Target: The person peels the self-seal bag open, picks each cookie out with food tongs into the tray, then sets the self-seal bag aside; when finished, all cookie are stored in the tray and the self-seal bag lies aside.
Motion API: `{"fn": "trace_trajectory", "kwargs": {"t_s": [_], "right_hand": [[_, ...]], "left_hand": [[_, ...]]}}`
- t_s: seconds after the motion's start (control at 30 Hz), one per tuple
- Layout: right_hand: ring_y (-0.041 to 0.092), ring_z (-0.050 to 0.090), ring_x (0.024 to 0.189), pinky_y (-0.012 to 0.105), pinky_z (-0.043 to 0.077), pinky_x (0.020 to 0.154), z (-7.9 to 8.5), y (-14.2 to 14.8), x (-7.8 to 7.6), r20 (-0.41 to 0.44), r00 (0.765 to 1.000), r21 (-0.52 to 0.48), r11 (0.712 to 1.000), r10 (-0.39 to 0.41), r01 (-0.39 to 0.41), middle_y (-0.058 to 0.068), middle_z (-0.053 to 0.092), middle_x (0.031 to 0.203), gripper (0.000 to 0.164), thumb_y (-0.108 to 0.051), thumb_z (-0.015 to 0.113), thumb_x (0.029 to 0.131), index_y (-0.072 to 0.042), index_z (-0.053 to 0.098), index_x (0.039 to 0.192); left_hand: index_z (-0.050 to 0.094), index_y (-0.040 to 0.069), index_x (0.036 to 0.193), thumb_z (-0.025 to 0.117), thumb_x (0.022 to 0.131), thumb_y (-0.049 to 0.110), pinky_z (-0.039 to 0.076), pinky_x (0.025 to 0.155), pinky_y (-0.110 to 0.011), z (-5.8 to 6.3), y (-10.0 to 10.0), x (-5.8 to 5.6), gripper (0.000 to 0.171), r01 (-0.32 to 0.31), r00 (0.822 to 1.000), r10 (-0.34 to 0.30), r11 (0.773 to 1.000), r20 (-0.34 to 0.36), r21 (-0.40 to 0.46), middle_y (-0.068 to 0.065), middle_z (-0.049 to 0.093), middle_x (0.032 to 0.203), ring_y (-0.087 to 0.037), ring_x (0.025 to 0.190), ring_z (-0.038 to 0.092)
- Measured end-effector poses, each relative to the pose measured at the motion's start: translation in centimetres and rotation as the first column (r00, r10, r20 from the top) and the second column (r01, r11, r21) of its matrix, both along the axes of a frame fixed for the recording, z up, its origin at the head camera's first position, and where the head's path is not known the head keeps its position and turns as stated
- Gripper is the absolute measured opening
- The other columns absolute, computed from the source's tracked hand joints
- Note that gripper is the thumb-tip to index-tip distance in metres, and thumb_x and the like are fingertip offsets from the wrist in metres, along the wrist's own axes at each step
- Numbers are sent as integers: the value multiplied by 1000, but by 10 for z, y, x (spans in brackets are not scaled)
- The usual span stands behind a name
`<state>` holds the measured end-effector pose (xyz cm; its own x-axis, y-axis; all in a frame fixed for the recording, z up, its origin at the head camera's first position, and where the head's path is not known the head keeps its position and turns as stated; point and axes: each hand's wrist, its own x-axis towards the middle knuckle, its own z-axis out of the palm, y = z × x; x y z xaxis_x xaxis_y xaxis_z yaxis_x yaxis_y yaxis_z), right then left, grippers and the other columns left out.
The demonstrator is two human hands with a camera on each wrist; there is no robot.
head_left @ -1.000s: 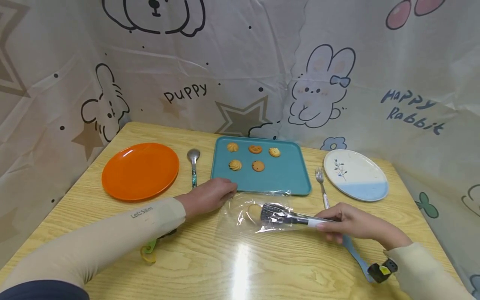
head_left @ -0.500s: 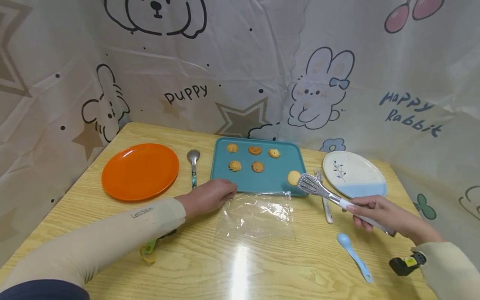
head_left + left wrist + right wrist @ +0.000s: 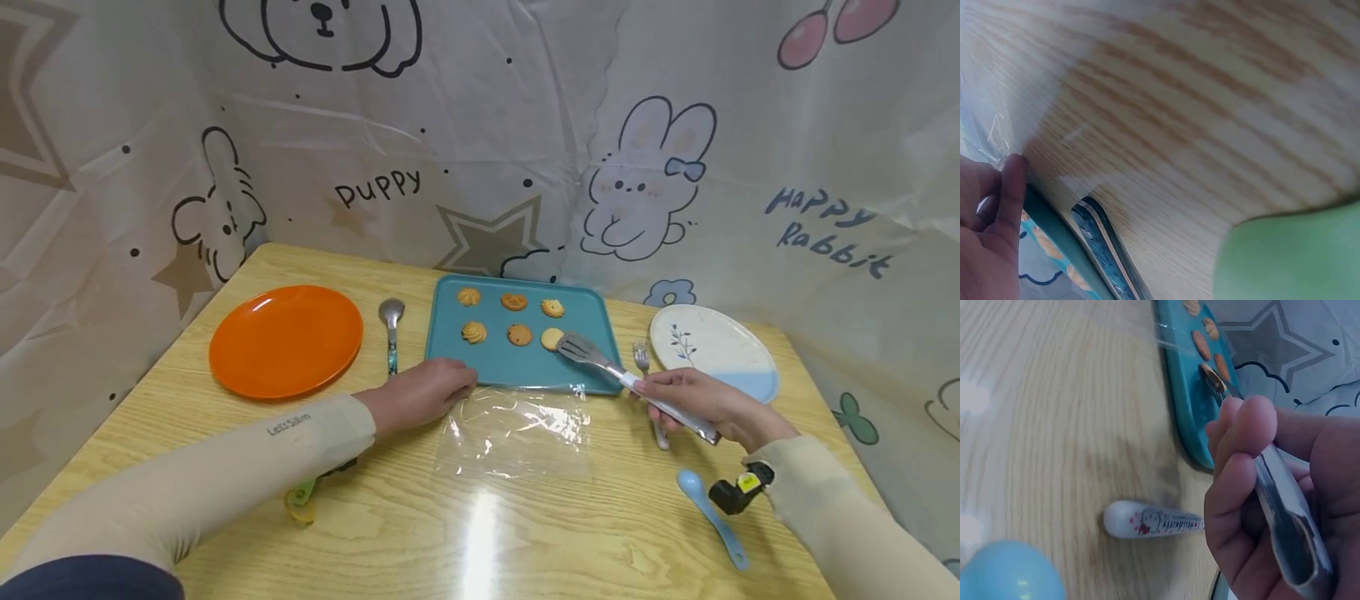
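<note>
My right hand grips a pair of metal tongs whose slotted ends reach over the teal tray. A plain round cookie sits right at their tips, as the lower right one of two rows of cookies. In the right wrist view, the fingers and thumb wrap around the tongs' handle. By the tray's front left corner, my left hand pinches the edge of a clear plastic bag lying flat on the table. The left wrist view has that hand's fingertips together at the film.
An orange plate and a metal spoon lie left of the tray. On the right are a fork, partly under the right hand, a white and blue plate, and a light blue spoon. A patterned cloth hangs behind the table.
The tongs have carried the round cookie from over the bag, across the tray's right side, to beside the lower-row cookies. The left hand has stayed at the bag's edge.
</note>
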<state>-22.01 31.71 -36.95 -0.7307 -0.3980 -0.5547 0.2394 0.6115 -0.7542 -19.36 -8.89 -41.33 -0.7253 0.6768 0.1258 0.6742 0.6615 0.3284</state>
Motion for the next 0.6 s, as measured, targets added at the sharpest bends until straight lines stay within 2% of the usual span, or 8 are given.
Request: {"fn": "trace_trajectory", "kwargs": {"t_s": [0.17,0.37,0.43,0.5,0.53,0.6], "right_hand": [[4,54,57,21,45,55,0,4,2,6,999,27,999,-34,34,-3,63,77,56,-45,51,98,2,54,128],[7,55,59,27,48,58,8,15,9,-82,995,71,995,-59,65,1,64,80,60,-50,52,96,0,54,129],[9,55,60,29,48,59,11,20,15,-148,988,84,995,-48,61,5,63,82,57,-49,50,97,1,54,123],[12,56,60,31,49,59,12,25,25,-252,967,102,993,-37,65,10,63,83,52,-47,48,99,2,53,116],[13,56,60,31,49,58,11,29,31,-326,945,120,991,-16,58,12,63,83,48,-45,47,100,2,53,112],[14,57,59,31,48,53,11,37,44,-468,883,188,980,28,69,13,63,84,42,-41,44,102,0,51,108]], "left_hand": [[64,12,88,56,98,11,45,66,-20,1,1,0,13,3,1000,-3,1000,3,-19,4,57,76,-9,71,49],[65,13,91,59,97,15,47,68,-21,4,-3,-2,9,-9,1000,9,998,7,-55,5,57,79,-9,73,51],[66,14,92,60,96,15,46,66,-19,5,-5,-2,8,-12,1000,12,998,-2,-70,6,56,79,-9,73,50],[65,13,92,60,96,15,45,63,-18,8,-7,-1,7,-10,1000,9,996,-20,-86,5,55,79,-9,71,50],[64,13,92,60,96,16,44,60,-18,10,-7,0,7,-11,999,7,995,-44,-104,4,54,79,-9,69,49],[63,13,93,60,96,18,42,55,-20,15,-7,4,6,-18,994,3,990,-107,-138,1,54,81,-11,67,48]]}}
